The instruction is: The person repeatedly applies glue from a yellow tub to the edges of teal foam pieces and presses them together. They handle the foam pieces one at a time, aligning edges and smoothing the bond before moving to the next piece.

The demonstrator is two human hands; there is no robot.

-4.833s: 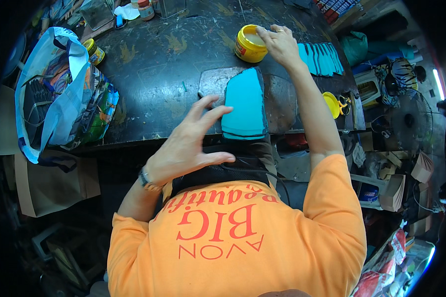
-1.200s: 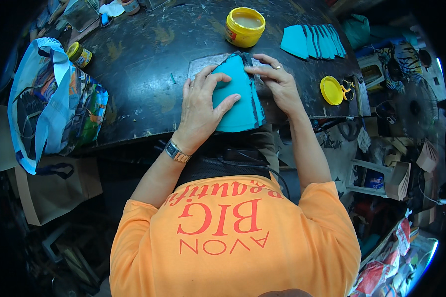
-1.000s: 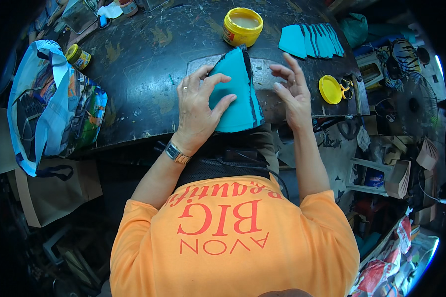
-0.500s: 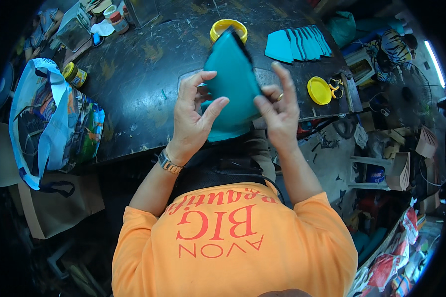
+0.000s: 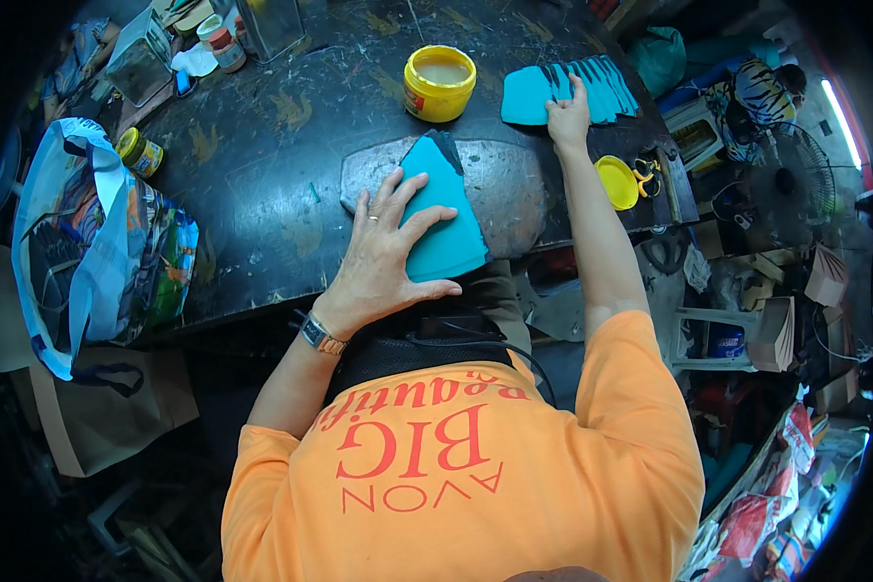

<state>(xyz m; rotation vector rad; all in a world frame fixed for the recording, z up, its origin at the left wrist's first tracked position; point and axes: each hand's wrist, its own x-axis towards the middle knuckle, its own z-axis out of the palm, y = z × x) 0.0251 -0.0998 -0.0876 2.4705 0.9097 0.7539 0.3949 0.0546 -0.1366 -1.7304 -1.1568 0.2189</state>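
My left hand (image 5: 388,238) lies with spread fingers on a teal, flat-cut piece (image 5: 441,218) that has a dark strip at its far corner. Beneath that piece is a worn grey slab (image 5: 509,199) on the dark table. At the far right, my right hand (image 5: 568,118) is at a fanned row of similar teal pieces (image 5: 526,97), its index finger extended and the others curled at one piece's edge. Past the slab stands an open yellow tub (image 5: 440,87) with pale, cloudy contents.
Right of the slab lie a yellow lid (image 5: 616,182) and yellow-handled scissors (image 5: 647,177). On the left are a blue-handled bag (image 5: 97,242) and a small yellow-lidded jar (image 5: 141,152). A clear container (image 5: 141,58) stands far left. A fan (image 5: 795,175) is beyond the table's right edge.
The teal piece, held up between both hands before, now lies on the slab under my left hand. My right hand has let go of it and reached far right to the row.
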